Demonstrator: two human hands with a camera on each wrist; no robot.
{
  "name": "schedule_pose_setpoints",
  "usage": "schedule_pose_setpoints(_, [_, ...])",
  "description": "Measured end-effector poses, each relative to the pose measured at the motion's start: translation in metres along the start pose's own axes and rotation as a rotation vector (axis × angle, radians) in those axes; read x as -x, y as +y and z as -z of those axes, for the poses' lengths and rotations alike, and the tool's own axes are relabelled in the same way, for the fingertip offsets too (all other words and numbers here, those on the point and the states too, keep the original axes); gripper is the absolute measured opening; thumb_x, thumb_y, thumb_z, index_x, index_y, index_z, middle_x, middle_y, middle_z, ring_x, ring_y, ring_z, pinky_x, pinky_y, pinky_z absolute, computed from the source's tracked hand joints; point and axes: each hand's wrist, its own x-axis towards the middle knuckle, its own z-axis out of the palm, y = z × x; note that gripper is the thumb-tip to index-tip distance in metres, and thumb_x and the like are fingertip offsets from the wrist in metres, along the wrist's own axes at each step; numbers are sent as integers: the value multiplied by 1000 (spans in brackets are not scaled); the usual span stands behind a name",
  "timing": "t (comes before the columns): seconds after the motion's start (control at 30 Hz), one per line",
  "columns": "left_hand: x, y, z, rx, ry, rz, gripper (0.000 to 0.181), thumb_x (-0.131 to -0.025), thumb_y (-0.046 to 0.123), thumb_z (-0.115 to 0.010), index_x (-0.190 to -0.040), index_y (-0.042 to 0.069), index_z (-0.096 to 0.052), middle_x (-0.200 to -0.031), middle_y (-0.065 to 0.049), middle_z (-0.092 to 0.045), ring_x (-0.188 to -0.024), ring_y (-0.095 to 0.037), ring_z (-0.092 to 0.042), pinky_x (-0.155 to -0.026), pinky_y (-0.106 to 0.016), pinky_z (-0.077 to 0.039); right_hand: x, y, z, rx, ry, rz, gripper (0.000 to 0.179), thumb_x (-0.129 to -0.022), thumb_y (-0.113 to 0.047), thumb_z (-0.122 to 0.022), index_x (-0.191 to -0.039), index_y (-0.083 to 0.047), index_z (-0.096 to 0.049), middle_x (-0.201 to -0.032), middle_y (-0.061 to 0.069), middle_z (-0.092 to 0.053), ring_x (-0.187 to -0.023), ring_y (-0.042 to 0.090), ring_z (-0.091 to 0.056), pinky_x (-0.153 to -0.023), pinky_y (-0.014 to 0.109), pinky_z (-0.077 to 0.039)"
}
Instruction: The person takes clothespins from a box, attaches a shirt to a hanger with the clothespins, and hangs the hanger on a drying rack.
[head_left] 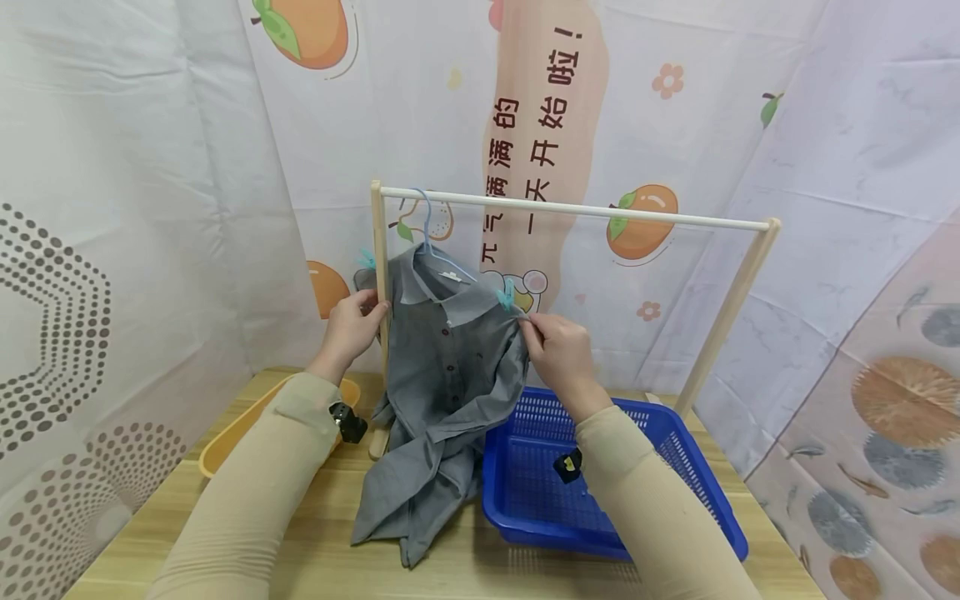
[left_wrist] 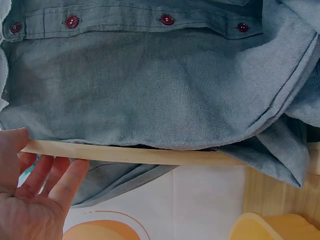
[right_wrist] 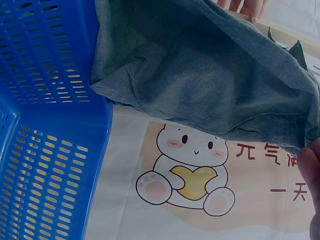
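A grey button-up shirt (head_left: 427, 350) hangs from a light blue hanger (head_left: 427, 221) hooked over the white rod of a small rack. Its lower part trails twisted onto the table. My left hand (head_left: 352, 329) holds the rack's left wooden post (left_wrist: 150, 154), thumb on one side and fingers on the other, beside the shirt's shoulder. With my right hand (head_left: 561, 350) I pinch the shirt at the other shoulder, just below a teal clip (head_left: 507, 296). Another teal clip (head_left: 367, 259) sits near the left post. In the right wrist view that hand is mostly cut off.
A blue perforated basket (head_left: 517, 529) stands on the table (head_left: 322, 542) below the rod (head_left: 637, 214), at the right. An orange-yellow tub (head_left: 225, 446) is behind my left forearm. Printed white curtains surround the back and sides.
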Motion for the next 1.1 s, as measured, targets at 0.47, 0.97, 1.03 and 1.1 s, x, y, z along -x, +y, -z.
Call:
schedule_pose_setpoints(0.47, [3,-2,6,16,-8,-23,47,-104,29,-59,-142,1,-54,-128,-18,-60,-116,-37,-58,-94,-53,-49,-4,6,16,-39,-64,-17,24,-94,-28,-76,-82,-6,-74,-66,2,-62,-55,16,-56,-50,34,-47])
schedule_pose_setpoints(0.97, [8,7,28,14,31,-78,47,-102,26,-63,-139,-2,-56,-127,-21,-60,-115,-38,-57,-95,-55,-48,-15,14,52,-38,-116,-62,38,-88,-43,-77,-96,-6,-78,-75,5,-66,-67,20,-61,-59,38,-52])
schedule_pose_setpoints(1.03, [11,10,31,1,28,-87,48,-102,29,-63,-139,-1,-56,-127,-21,-60,-115,-38,-58,-96,-56,-47,-15,17,57,-54,-116,-61,36,-87,-41,-78,-96,-6,-79,-79,6,-69,-72,21,-65,-62,40,-53])
schedule_pose_setpoints(1.1, [13,12,32,-6,24,-104,49,-103,31,-62,-139,-1,-57,-128,-21,-60,-115,-38,-58,-96,-56,-47,-14,20,63,-79,-126,-67,35,-86,-40,-79,-98,-7,-78,-85,6,-72,-78,22,-68,-65,41,-54])
